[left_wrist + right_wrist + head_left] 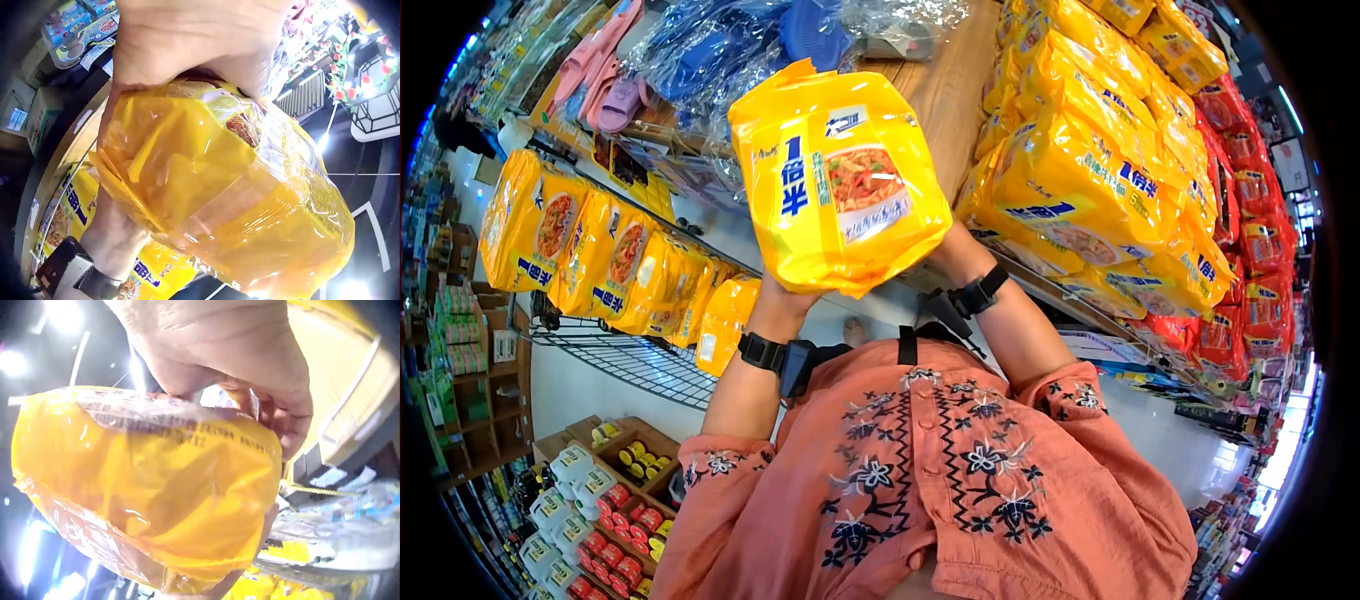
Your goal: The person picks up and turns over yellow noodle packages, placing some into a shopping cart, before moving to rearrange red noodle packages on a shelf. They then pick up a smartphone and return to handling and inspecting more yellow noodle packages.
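Observation:
A large yellow multi-pack of instant noodles [840,180] is held up in front of the shelves, its printed face toward the head camera. My left hand [785,300] grips its lower left end from beneath, and my right hand [955,250] grips the lower right end; the pack hides most of both hands. The left wrist view shows the left hand [200,37] curled over the crinkled pack [231,194], with the other hand [112,237] below it. In the right wrist view the right hand's fingers [275,406] wrap over the pack's edge [144,487].
A wire shelf [630,360] at left carries a row of similar yellow packs [600,260]. At right stands a stack of yellow packs [1090,170] with red packs [1250,250] beyond. Pink slippers [605,70] and bagged blue items [730,40] lie above. Cup noodles [590,520] sit low left.

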Tool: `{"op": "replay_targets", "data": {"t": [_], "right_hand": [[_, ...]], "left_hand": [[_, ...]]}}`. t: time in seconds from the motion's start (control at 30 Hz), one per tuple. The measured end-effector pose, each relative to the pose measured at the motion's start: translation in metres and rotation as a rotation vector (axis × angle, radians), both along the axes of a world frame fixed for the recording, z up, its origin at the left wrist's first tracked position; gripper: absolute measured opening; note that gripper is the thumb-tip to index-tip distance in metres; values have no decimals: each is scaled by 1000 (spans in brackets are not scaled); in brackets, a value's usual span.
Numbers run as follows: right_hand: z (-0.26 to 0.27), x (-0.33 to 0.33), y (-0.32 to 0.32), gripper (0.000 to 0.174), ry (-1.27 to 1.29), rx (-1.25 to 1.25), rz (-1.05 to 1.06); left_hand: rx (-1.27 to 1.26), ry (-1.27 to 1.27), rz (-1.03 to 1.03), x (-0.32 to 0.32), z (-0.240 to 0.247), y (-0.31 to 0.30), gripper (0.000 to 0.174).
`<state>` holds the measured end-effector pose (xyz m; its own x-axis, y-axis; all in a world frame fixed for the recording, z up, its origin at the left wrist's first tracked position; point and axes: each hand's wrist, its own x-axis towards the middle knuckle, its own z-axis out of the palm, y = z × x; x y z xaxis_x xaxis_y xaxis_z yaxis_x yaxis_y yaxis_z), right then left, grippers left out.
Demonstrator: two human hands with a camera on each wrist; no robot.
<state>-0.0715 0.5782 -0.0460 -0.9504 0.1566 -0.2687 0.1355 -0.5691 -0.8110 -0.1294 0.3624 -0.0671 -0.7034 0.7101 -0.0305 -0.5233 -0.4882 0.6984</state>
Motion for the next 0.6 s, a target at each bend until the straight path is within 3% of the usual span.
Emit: {"op": "replay_targets", "data": {"t": [0.07, 0.1, 0.2, 0.23, 0.33, 0.37, 0.47, 0.6], "right_hand": [[24, 6, 3, 55, -30, 188, -56], [37, 13, 11, 60, -23, 237, -33], [75, 29, 27, 74, -7, 209, 17], [99, 39, 20, 70, 5, 155, 28], [126, 50, 0, 65, 2, 232, 46], [118, 47, 3, 58, 100, 263, 78], [97, 44, 10, 55, 17, 126, 15], [54, 41, 25, 50, 40, -291, 0]], "left_hand": [[262, -358, -50, -1, 16, -1, 49], [188, -423, -11, -4, 13, -2, 52], [260, -401, -38, -17, 28, 5, 58], [114, -335, -3, -13, 37, 3, 64], [73, -275, -9, -14, 44, -2, 59], [-22, -245, 22, -14, 48, -2, 65], [-112, -195, 64, -17, 58, -2, 67], [-319, -10, 81, -19, 87, -12, 72]]}}
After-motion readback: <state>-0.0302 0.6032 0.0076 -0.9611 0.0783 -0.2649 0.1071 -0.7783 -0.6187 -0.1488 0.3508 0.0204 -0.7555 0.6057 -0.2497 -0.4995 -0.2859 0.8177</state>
